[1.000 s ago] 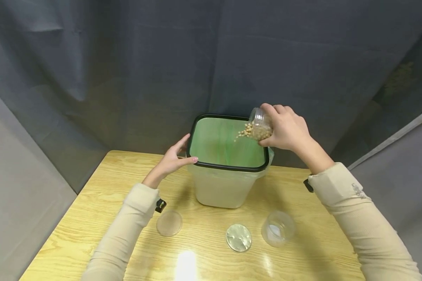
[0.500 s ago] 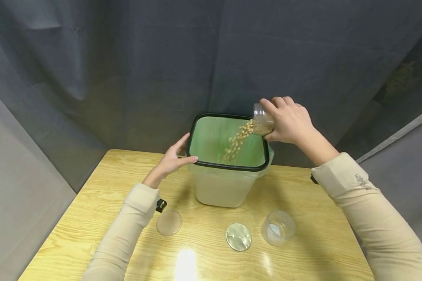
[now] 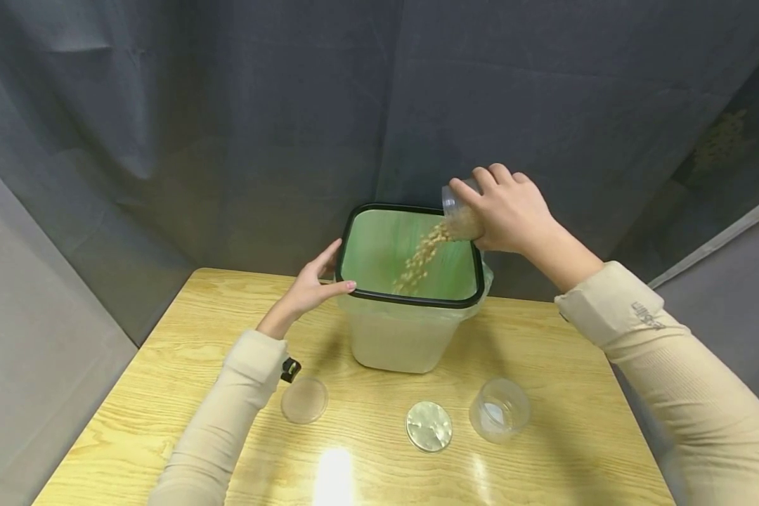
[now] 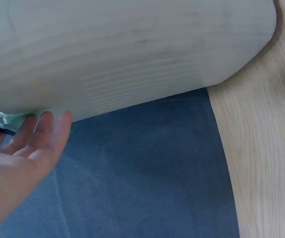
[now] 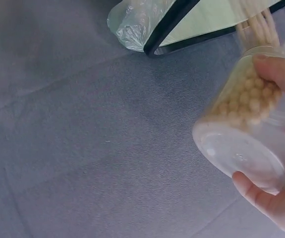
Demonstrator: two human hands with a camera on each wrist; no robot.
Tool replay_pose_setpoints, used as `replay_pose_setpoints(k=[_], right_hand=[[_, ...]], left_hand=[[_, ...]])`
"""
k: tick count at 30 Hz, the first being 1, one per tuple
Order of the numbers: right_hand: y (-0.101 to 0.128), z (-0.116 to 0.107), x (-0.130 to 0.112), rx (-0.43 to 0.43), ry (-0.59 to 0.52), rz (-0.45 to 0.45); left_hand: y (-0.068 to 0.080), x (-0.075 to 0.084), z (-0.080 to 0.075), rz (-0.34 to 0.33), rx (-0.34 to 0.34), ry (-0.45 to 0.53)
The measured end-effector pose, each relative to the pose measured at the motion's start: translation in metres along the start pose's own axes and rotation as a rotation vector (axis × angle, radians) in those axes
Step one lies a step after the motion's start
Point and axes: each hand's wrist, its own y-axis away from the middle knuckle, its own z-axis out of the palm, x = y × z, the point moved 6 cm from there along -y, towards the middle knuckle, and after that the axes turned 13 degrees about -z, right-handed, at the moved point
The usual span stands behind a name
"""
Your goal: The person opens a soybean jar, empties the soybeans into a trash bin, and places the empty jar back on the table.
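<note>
Tilted over the right side of a waste bin [image 3: 395,344] is a clear plastic jar [image 3: 460,219], which my right hand [image 3: 509,211] grips around its body. Pale round beans [image 3: 419,261] stream from its mouth into the bin. In the right wrist view, several beans [image 5: 246,101] still lie inside the jar along its lower wall. The bin has a black rim [image 3: 411,302] and a green plastic liner [image 3: 379,246]. My left hand [image 3: 306,287] touches the bin's left side, thumb on the rim, fingers extended; the left wrist view shows fingertips [image 4: 63,119] against the outer wall.
On the wooden table [image 3: 228,302] in front of the bin lie a clear round lid [image 3: 304,400], a silver foil disc [image 3: 429,426] and a clear empty container [image 3: 500,410]. A dark curtain [image 3: 291,126] hangs right behind the bin.
The right hand has risen a little and tipped the jar further. A few beans at its mouth have become a steady stream. My left hand and the bin have stayed put.
</note>
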Motion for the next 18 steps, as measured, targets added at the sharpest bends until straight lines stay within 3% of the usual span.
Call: replay_pose_setpoints(k=[18], right_hand=[[-0.015, -0.010, -0.024, 0.101, 0.238, -0.249]], left_hand=[[0.002, 0.002, 0.000, 0.014, -0.004, 0.016]])
